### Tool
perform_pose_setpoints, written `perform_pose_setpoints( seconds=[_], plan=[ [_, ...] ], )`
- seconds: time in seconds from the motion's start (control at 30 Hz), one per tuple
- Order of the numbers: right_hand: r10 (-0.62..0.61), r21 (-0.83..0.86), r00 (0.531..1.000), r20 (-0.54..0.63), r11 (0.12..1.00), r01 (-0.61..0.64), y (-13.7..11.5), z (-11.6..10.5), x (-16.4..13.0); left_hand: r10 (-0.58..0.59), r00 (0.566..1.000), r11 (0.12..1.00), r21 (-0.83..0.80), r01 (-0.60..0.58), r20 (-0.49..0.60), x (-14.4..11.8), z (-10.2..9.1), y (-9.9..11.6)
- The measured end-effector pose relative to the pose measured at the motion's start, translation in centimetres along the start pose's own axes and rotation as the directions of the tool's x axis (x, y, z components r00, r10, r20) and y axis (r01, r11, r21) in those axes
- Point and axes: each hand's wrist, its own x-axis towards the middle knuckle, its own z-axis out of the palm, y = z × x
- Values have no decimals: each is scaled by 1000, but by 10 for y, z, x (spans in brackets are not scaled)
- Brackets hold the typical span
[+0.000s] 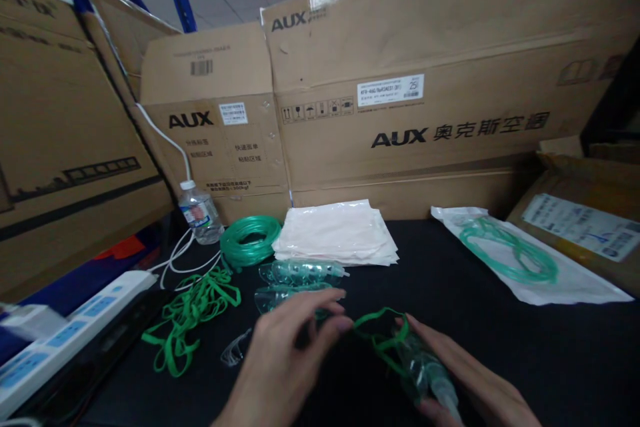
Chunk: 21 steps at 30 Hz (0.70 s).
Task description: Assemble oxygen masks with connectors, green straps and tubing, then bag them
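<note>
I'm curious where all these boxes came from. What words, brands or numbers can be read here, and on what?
"AUX" on the top edge of the big cardboard box.
"AUX 奥克斯空调" across that box's front.
"25" on its white label; the rest is too small.
"AUX" on the smaller box; its barcode, sticker and printed lines are too blurred.
Water bottle label: unreadable.
Label on the right-hand box: too blurred.

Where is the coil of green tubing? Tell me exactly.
In the head view, the coil of green tubing lies left of centre on the black table, between the water bottle and the stack of white bags.
</note>
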Motion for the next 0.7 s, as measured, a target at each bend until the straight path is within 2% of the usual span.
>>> perform_pose_setpoints(
  seconds=[0.07, 0.1, 0.17, 0.23, 0.33, 0.43, 0.53, 0.7],
  plan=[
    [148, 68, 989, -24, 987, -146, -3, -2, 2, -2, 985, 969, 244, 46, -174, 18, -40, -10],
    [214, 111, 976, -22, 971, -211, -3, -3, 3, -28, 976, 930, 353, 104, -215, 29, -59, -18],
    [308, 201, 951, 11, 931, -304, -4, -5, 3, -124, 975, 819, 536, 206, -186, 53, -90, -39],
    [355, 281, 933, 61, 890, -358, -3, -4, 3, -237, 968, 710, 665, 230, -82, 74, -106, -63],
    [376, 383, 921, 107, 839, -387, -3, -2, 5, -345, 938, 643, 738, 208, 37, 94, -108, -96],
    [375, 466, 919, 121, 796, -386, -6, 0, 8, -371, 926, 638, 743, 200, 70, 103, -97, -117],
    [384, 517, 914, 133, 759, -395, -8, 1, 10, -373, 924, 648, 737, 191, 89, 105, -92, -126],
    [397, 576, 900, 178, 700, -423, -5, 1, 8, -338, 938, 695, 693, 192, 79, 109, -99, -129]
  ],
)
